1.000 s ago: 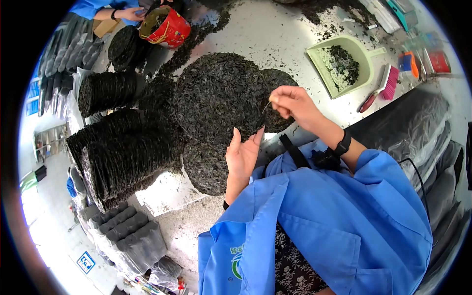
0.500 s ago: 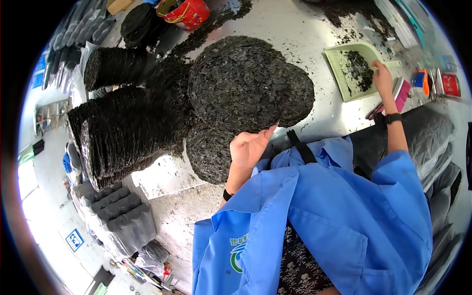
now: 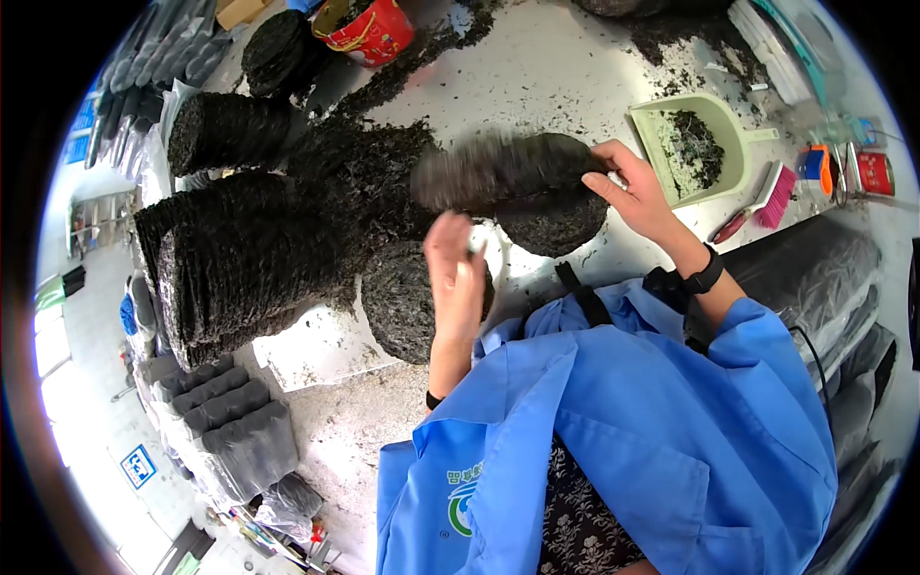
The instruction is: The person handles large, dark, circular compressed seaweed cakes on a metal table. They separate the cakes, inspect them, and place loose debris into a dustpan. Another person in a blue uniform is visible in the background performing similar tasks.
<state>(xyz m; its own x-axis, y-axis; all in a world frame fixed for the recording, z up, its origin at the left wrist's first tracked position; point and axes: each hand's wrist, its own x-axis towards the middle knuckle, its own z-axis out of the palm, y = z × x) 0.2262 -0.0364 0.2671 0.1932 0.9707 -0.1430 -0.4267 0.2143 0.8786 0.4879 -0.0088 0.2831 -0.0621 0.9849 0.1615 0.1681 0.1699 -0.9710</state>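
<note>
A round sheet of dark dried seaweed is tilted up over the white table, its left part blurred by motion. My right hand pinches its right edge; a small pale spot shows at these fingers. Close below the sheet's left end is my left hand, its fingers smeared, so I cannot tell whether they grip anything. One round seaweed sheet lies under the raised one. Another round seaweed sheet lies beside my left hand, partly hidden by it.
Long stacks of seaweed sheets and a loose heap fill the left. A red bucket stands at the back. On the right are a green dustpan holding scraps, a pink-bristled brush and a red can.
My right hand has left the dustpan and moved left to the seaweed. The large round sheet, flat before, is now tipped up. My left hand has shifted slightly left.
</note>
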